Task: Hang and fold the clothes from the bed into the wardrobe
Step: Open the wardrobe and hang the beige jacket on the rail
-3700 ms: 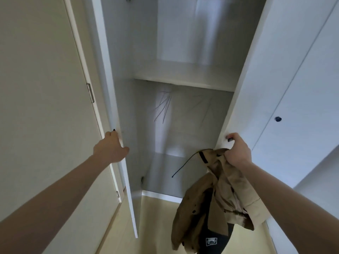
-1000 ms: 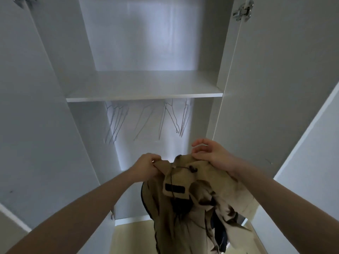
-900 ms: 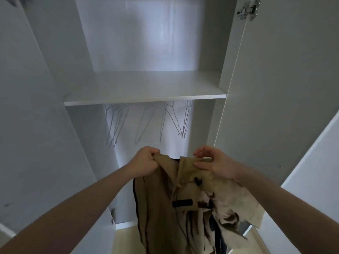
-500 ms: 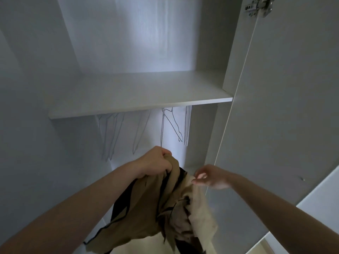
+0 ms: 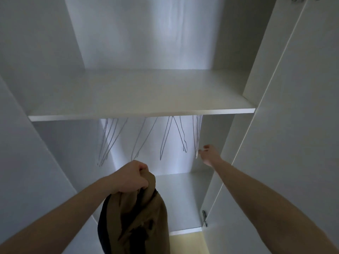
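Both hands are seen raised before an open white wardrobe (image 5: 55,162). A bunched tan jacket (image 5: 135,215) is gripped at its top by the left hand (image 5: 131,177), whose fingers are curled tightly round the fabric; the garment is left to hang below the fist, in front of the wardrobe's lower compartment, with its dark lining shown along the left edge. The right hand (image 5: 209,154) is stretched further in, fingers loosely spread and nothing held, and is placed just beside the rightmost of the wire hangers (image 5: 197,136); whether the hanger is actually touched cannot be told. Several thin hangers are hung in a row under a white shelf (image 5: 139,99), their lower ends visible against the lit back panel. An open door (image 5: 293,125) is seen at right, with a pale yellow floor (image 5: 189,244) below.
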